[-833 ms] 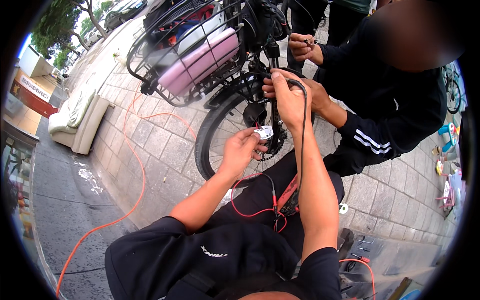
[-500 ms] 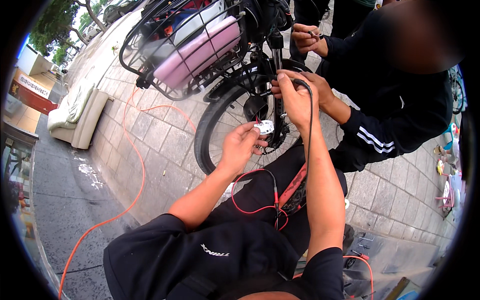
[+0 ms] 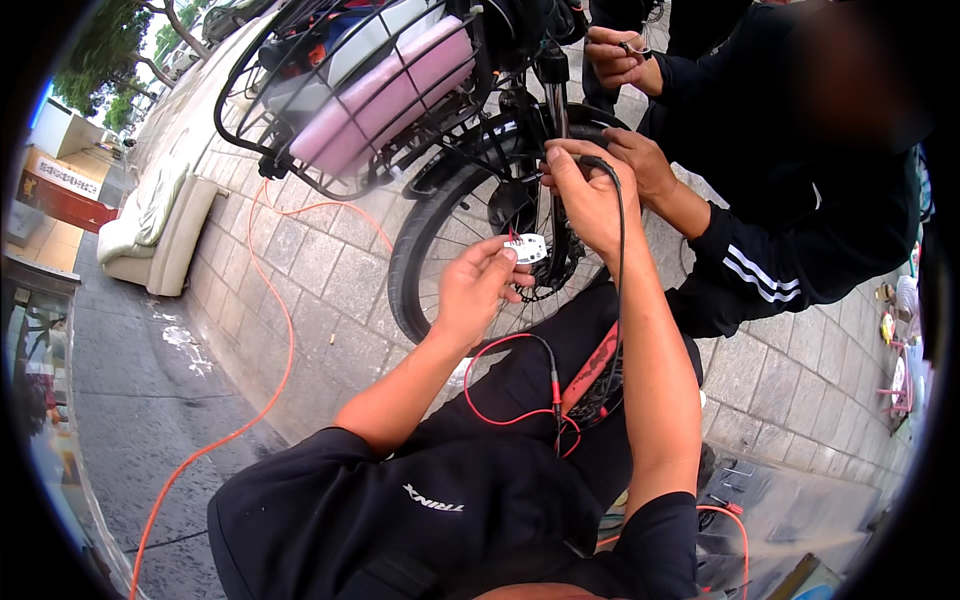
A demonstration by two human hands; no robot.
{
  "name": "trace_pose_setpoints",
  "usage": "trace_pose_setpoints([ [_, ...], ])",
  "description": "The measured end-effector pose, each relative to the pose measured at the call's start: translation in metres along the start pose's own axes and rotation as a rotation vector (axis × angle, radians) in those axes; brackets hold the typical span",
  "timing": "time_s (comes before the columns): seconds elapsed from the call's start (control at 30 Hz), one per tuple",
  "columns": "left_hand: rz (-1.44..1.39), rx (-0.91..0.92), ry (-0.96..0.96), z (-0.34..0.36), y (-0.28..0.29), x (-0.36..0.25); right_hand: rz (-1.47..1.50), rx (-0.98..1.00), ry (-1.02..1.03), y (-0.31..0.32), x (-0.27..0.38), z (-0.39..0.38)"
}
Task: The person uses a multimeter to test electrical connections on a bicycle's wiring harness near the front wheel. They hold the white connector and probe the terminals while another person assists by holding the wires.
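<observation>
My left hand (image 3: 470, 288) pinches a small white board (image 3: 530, 247) with red wires between thumb and fingers, in front of the bicycle's front wheel (image 3: 412, 250). Farther right and higher, my right hand (image 3: 588, 205) is closed around a black cable (image 3: 622, 265), which loops over the hand and hangs down along my forearm. The cable's far end is hidden by my fingers. Across my lap lies a red device (image 3: 592, 372) with a dark face, partly behind my right forearm. Beside it is a red probe (image 3: 556, 388) with a looped red lead (image 3: 475, 372).
A co-worker's hand (image 3: 655, 175) is close behind my right hand; the other hand (image 3: 622, 62) holds something small. A black wire basket (image 3: 228, 105) carries a pink block (image 3: 385, 105). An orange cord (image 3: 283, 370) crosses the paving. A beige sofa (image 3: 170, 250) stands left; tools (image 3: 738, 490) lie at lower right.
The view has shifted slightly, and the basket sits a little farther left in it. Both my hands keep their grips, almost in the same place. The co-worker's body has moved slightly right.
</observation>
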State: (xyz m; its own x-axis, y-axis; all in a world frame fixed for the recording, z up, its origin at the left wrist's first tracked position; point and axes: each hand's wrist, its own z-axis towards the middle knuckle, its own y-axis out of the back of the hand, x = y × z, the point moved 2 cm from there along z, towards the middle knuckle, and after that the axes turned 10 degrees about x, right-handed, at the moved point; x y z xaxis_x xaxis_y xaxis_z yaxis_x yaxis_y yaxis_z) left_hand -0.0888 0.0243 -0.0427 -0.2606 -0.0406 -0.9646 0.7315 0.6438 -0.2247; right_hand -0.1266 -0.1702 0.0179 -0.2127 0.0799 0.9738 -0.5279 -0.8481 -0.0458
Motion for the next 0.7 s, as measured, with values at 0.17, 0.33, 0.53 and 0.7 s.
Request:
trace_pose_setpoints([
  [0.17, 0.002, -0.004, 0.015, 0.002, -0.005, -0.003, -0.126, -0.053, 0.073, 0.005, 0.003, -0.005],
  [0.33, 0.02, -0.017, 0.03, 0.003, -0.004, -0.006, -0.168, -0.043, 0.099, 0.003, 0.005, -0.005],
  [0.53, 0.009, -0.032, 0.035, 0.002, -0.004, -0.002, -0.079, 0.017, 0.013, 0.005, 0.002, -0.005],
  [0.7, 0.013, -0.028, 0.03, 0.0, -0.002, -0.004, -0.083, 0.011, 0.005, 0.002, 0.003, -0.012],
])
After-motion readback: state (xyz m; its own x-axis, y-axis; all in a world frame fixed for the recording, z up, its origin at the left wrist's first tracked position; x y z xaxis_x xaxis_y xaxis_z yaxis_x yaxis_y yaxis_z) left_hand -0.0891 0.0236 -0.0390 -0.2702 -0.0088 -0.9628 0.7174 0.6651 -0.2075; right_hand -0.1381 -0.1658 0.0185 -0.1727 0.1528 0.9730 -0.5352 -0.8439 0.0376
